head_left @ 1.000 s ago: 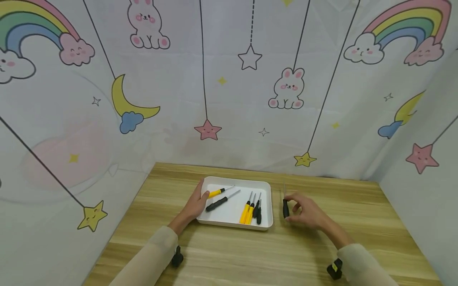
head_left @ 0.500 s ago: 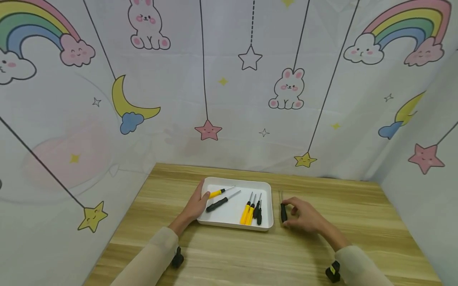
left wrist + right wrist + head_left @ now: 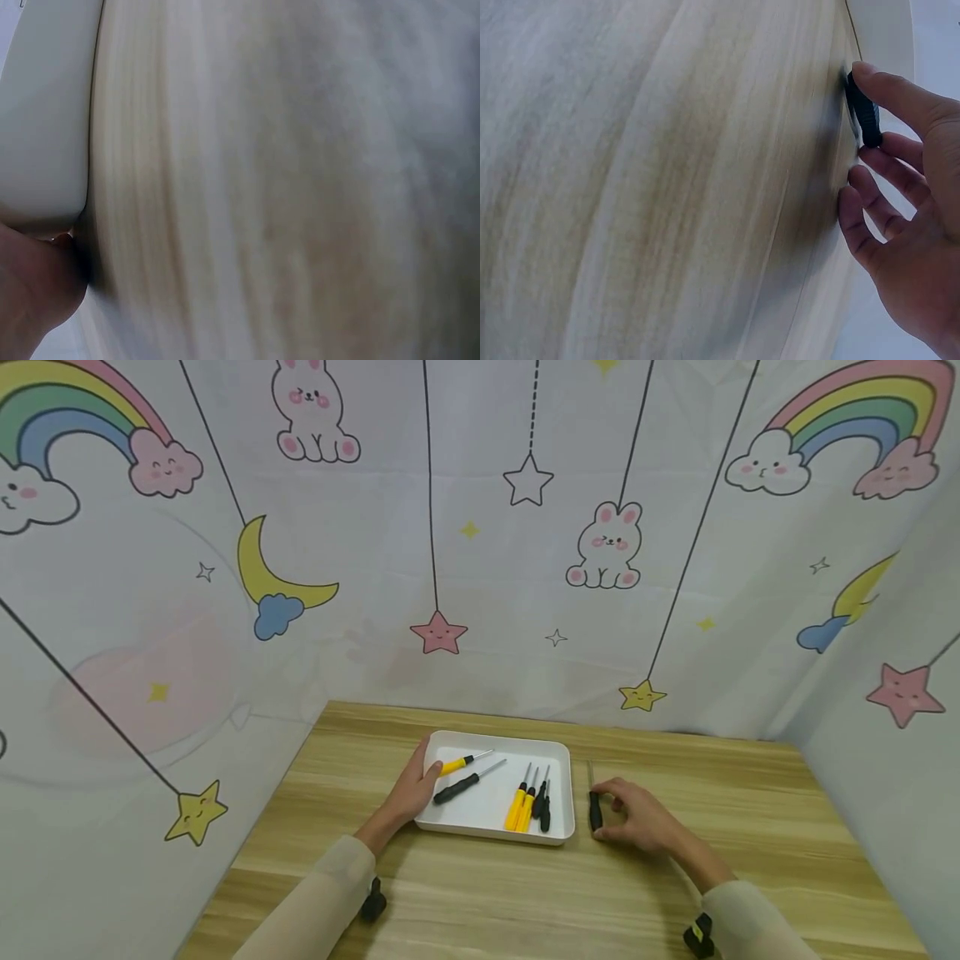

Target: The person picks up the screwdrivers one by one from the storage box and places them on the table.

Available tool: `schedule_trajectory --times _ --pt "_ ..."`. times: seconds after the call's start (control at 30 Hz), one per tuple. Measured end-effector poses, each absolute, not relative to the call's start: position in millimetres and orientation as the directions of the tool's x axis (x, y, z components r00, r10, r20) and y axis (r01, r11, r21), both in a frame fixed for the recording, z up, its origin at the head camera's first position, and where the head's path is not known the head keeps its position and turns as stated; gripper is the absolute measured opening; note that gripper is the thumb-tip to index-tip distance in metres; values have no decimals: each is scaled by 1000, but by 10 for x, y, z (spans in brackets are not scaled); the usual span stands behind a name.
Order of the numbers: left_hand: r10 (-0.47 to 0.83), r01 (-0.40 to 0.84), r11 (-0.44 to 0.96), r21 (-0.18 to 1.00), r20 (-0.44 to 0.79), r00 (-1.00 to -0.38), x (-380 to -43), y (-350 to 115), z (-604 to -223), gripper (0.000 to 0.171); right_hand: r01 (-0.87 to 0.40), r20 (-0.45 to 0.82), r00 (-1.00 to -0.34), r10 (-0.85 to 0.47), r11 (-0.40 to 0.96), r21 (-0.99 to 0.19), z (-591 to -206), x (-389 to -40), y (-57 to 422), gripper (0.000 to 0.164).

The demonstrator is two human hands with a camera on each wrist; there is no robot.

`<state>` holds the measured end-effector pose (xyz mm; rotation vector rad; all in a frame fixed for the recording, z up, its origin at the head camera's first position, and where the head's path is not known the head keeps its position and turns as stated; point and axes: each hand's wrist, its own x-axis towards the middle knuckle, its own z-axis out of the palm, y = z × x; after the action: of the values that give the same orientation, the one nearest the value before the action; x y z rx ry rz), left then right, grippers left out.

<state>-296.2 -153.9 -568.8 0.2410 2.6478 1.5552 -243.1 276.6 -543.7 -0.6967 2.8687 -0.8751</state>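
Observation:
At the left end of a white tray (image 3: 480, 831), my left hand (image 3: 408, 792) grips the rim, thumb over the edge. The left wrist view shows the tray's side wall (image 3: 45, 112) and part of that hand (image 3: 34, 281). Just right of the tray, my right hand (image 3: 639, 814) pinches a black-handled screwdriver (image 3: 596, 812) between thumb and fingers, its shaft pointing away from me, low at the wooden table. In the right wrist view thumb and index finger are at the ends of the black handle (image 3: 866, 112); the other fingers are loosely bent.
Inside the tray, a yellow screwdriver (image 3: 453, 767) and a black screwdriver (image 3: 456, 789) lie slanted at the left. Several yellow and black ones, among them a yellow screwdriver (image 3: 515, 810), lie side by side at the right. A patterned curtain (image 3: 495, 568) rises behind the wooden table (image 3: 480, 902).
My right hand has moved slightly left and down toward the table with the screwdriver, and the shaft and its shadow have come together. The left hand and tray have stayed in place.

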Motion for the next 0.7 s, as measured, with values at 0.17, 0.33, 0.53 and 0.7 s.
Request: schedule_trajectory --times 0.17,0.33,0.53,0.7 --pt "176 113 465 878 33 -984 -2954 -1547 -5692 66 -426 92 -885 -456 715 -554 -5438 -2411 2777 70" --pt "171 106 469 877 27 -985 -2934 -1538 -5667 66 -424 89 -884 -460 704 -570 -5445 -2407 2797 69" --pt "172 95 464 881 15 -985 -2932 -1541 -5654 67 -414 81 -888 -453 707 -574 -5447 -2415 2807 70" --pt "173 93 466 880 12 -985 -2929 -1543 -5657 68 -419 83 -886 -456 711 -565 -5458 -2413 2811 72"
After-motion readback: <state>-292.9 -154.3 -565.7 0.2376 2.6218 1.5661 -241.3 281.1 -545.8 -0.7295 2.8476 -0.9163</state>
